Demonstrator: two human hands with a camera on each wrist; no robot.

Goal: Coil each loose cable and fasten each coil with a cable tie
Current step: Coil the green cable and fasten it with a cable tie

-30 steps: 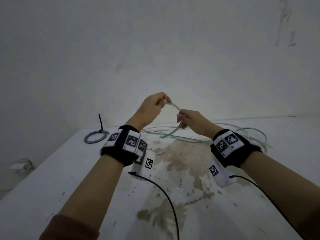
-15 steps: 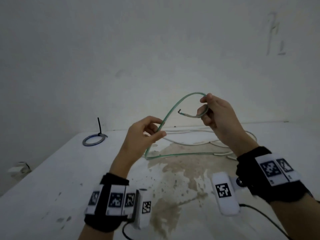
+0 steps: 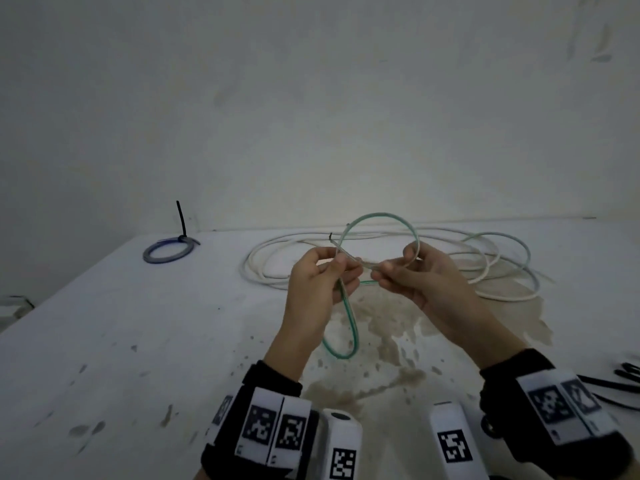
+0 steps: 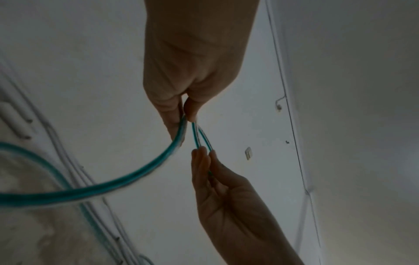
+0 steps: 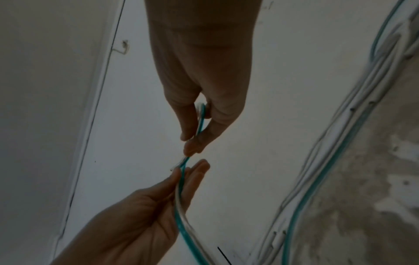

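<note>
A translucent green cable [image 3: 378, 215] arches in a loop above my hands, and a second loop of it [image 3: 350, 341] hangs below them over the table. My left hand [image 3: 341, 268] pinches the cable near its bare end between thumb and fingers. Just right of it, my right hand [image 3: 386, 271] pinches the crossing strands. In the left wrist view the left hand [image 4: 189, 117] grips the green cable [image 4: 136, 176]. The right wrist view has the right hand [image 5: 192, 143] pinching the green cable [image 5: 181, 193], with the left hand's fingers just below.
A long white cable [image 3: 263, 268] lies in loose loops on the stained white table [image 3: 138, 341], against the wall. A blue coil [image 3: 168, 252] fastened with a black tie sits at the back left. Black cable ties [image 3: 623, 375] lie at the right edge.
My hands were apart, the right one raised with the cable end. They have come together in front of me, closing the green cable into a loop above and one below.
</note>
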